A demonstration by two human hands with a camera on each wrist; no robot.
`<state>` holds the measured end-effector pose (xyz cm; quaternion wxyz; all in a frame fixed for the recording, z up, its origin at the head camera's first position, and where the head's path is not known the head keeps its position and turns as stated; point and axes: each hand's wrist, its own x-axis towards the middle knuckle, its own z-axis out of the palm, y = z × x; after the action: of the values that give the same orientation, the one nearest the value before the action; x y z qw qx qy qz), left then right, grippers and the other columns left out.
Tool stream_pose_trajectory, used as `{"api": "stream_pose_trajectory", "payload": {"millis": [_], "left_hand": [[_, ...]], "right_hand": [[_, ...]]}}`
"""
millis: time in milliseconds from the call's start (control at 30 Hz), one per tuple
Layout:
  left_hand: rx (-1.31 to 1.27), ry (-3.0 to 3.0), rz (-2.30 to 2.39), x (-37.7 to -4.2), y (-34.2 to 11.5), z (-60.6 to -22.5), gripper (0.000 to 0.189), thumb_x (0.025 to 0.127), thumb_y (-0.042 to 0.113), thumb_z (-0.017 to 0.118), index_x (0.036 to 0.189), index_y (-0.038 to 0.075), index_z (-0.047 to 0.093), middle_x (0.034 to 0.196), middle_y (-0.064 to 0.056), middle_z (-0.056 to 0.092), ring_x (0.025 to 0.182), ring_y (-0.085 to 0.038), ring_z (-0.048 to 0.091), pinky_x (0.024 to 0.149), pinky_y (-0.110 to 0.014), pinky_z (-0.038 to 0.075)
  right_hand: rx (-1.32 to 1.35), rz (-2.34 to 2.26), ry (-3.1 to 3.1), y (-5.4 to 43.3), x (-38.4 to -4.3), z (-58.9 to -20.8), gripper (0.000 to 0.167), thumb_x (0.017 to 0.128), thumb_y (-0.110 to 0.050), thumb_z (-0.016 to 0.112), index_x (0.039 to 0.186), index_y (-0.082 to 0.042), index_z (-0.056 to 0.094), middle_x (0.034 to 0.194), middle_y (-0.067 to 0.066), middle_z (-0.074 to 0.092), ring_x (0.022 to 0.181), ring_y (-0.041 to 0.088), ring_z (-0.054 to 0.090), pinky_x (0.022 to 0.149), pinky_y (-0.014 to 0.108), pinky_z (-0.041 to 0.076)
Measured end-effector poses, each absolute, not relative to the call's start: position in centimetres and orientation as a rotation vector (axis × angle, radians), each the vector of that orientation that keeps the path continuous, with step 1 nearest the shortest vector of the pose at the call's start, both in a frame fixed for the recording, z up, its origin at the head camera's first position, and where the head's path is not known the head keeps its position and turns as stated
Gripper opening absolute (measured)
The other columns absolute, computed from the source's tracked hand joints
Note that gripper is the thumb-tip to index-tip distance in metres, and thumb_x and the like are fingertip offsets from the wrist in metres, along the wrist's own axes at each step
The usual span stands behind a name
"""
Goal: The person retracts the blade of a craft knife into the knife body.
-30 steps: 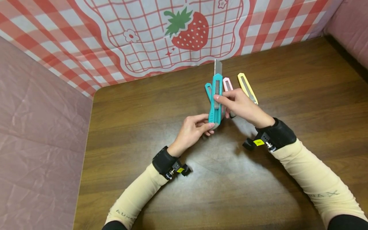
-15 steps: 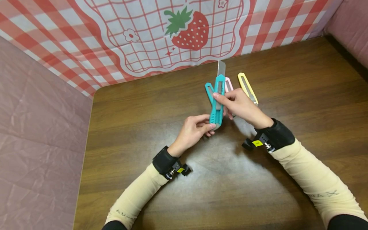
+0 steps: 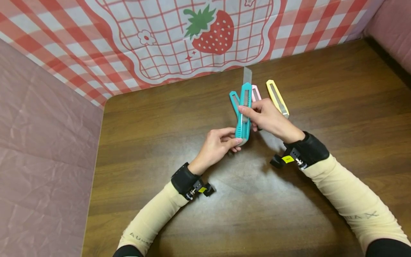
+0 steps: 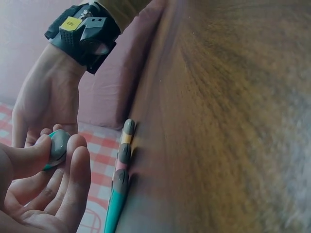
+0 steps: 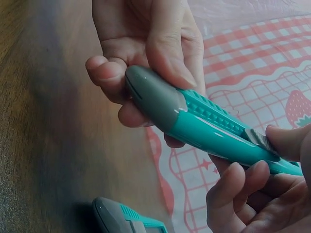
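A teal box cutter (image 3: 243, 132) is held up over the table with its silver blade (image 3: 247, 75) sticking out toward the far wall. My left hand (image 3: 216, 144) pinches its rear end between thumb and fingers; the grey end cap (image 5: 153, 97) shows there in the right wrist view. Farther up the body, my right hand (image 3: 269, 117) grips it, thumb at the ridged grey slider (image 5: 260, 139). Behind it on the table lie a second teal box cutter (image 3: 234, 100), a pink box cutter (image 3: 255, 93) partly hidden by my right hand, and a yellow box cutter (image 3: 278, 98).
The wooden table (image 3: 154, 117) ends at a red-and-white checked cloth (image 3: 173, 60) with a strawberry print. Pink fabric hangs at the left (image 3: 41, 142) and in the back right corner. Each wrist carries a black strap with a small camera.
The held box cutter has tilted slightly to the right, its blade tip shifting right and covering more of the pink one. Both hands keep their hold; the blade's length looks much the same.
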<state>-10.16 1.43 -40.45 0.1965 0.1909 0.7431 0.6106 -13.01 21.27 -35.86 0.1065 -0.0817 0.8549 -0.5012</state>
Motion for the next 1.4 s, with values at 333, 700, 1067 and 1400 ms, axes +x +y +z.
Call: {"api": "stream_pose_trajectory", "payload": {"millis": [333, 700, 1067, 1400], "left_hand": [[0.528, 2.075, 1.711, -10.08, 1.60, -40.63, 0.024, 0.092, 0.005, 0.066, 0.115, -0.004, 0.067, 0.094, -0.025, 0.072, 0.068, -0.014, 0.071, 0.067, -0.044, 0.065], [0.510, 2.076, 1.724, -10.23, 1.45, -40.65, 0.027, 0.093, 0.004, 0.065, 0.119, -0.004, 0.065, 0.095, -0.026, 0.072, 0.071, -0.025, 0.073, 0.067, -0.043, 0.065], [0.531, 2.087, 1.703, -10.43, 1.33, -40.53, 0.026, 0.095, 0.005, 0.063, 0.120, -0.003, 0.064, 0.096, -0.025, 0.072, 0.074, -0.029, 0.073, 0.067, -0.042, 0.065], [0.520, 2.105, 1.739, -10.46, 1.29, -40.56, 0.027, 0.095, 0.004, 0.063, 0.121, -0.003, 0.064, 0.097, -0.025, 0.072, 0.076, -0.034, 0.073, 0.067, -0.046, 0.064]], "right_hand": [[-0.275, -1.459, 2.554, 21.14, -12.93, -36.04, 0.042, 0.100, -0.028, 0.058, 0.073, 0.001, 0.066, 0.048, -0.001, 0.055, 0.047, 0.022, 0.058, 0.043, 0.023, 0.043], [-0.378, -1.482, 2.523, 20.86, -12.92, -36.20, 0.030, 0.098, -0.024, 0.062, 0.088, 0.003, 0.069, 0.061, 0.007, 0.067, 0.048, 0.017, 0.061, 0.047, 0.026, 0.054], [-0.374, -1.467, 2.549, 20.80, -12.95, -36.38, 0.030, 0.100, -0.027, 0.059, 0.090, 0.001, 0.066, 0.056, 0.005, 0.057, 0.049, 0.014, 0.057, 0.049, 0.027, 0.055], [-0.381, -1.460, 2.530, 20.63, -12.99, -36.39, 0.040, 0.103, -0.030, 0.051, 0.081, 0.001, 0.065, 0.055, 0.006, 0.058, 0.048, 0.018, 0.058, 0.048, 0.032, 0.056]]}}
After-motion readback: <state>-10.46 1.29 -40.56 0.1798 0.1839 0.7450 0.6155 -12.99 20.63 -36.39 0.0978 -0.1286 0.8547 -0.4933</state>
